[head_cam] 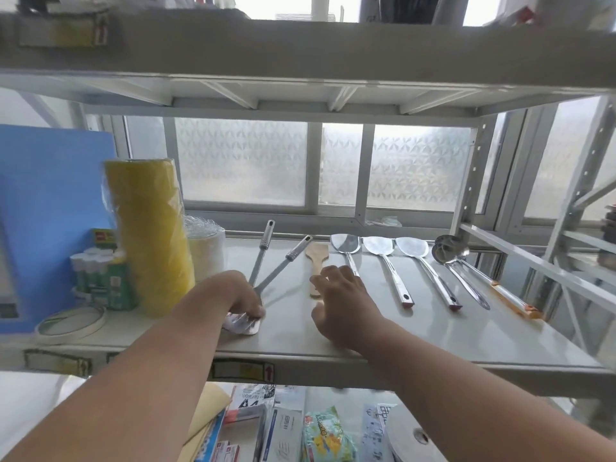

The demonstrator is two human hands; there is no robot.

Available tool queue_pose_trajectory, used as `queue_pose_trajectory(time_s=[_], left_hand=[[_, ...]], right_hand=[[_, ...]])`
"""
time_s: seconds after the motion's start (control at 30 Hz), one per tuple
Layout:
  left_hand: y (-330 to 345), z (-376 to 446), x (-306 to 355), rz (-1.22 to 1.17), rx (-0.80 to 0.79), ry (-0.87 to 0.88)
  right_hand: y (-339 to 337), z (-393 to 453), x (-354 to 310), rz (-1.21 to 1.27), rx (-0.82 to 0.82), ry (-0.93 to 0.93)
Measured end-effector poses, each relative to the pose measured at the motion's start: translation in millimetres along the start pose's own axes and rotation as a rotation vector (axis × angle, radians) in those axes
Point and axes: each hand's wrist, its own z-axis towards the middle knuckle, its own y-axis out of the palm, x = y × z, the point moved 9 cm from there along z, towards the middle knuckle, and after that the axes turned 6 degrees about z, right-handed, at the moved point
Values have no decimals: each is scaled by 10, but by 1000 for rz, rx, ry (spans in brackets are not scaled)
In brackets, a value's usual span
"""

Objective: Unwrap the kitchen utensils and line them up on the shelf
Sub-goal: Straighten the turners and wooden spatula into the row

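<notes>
Head view: two steel utensils with ribbed handles point(266, 265) on grey metal shelf point(433, 331), handles fanning to 12 and 1 o'clock, heads in crinkled plastic wrap point(240, 323). Left hand point(240, 295) grips wrapped heads. Right hand point(340, 305) relaxed, fingers spread, holding nothing, beside pale wooden spatula point(316, 265). At 3 o'clock: three steel turners point(386, 258), two steel ladles point(466, 271) lined up.

We see two wrapped utensils point(266, 261) left on shelf point(433, 341), wooden spatula point(316, 265) right of them, three turners point(376, 258) then ladles point(450, 253) further right, tape roll stack point(150, 235) far left.
</notes>
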Motion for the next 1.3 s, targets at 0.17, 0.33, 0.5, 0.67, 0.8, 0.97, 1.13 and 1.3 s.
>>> queue_pose_trajectory(time_s=[0.17, 0.33, 0.5, 0.67, 0.8, 0.97, 1.13, 1.3], left_hand=[[-90, -5, -42, -172, 76, 48], [-126, -75, 96, -602, 10, 340], [-171, -230, 293, -365, -103, 620], [-446, -140, 288, -223, 188, 567], [-784, -106, -61, -325, 689, 177], [38, -28, 365, -1065, -112, 252], [413, -142, 682, -1223, -302, 346], [345, 190, 212, -1045, -70, 103]], right_hand=[[-202, 25, -29, -11, 92, -49], [-534, 185, 23, -203, 152, -121], [-878, 376, 114, -541, 153, -155], [-929, 340, 237, -584, -1, -9], [-1013, 185, 455, -375, -29, 297], [-628, 86, 217, 200, -273, 523], [-48, 90, -310, 480, -483, 477], [295, 102, -583, 768, -369, 454]])
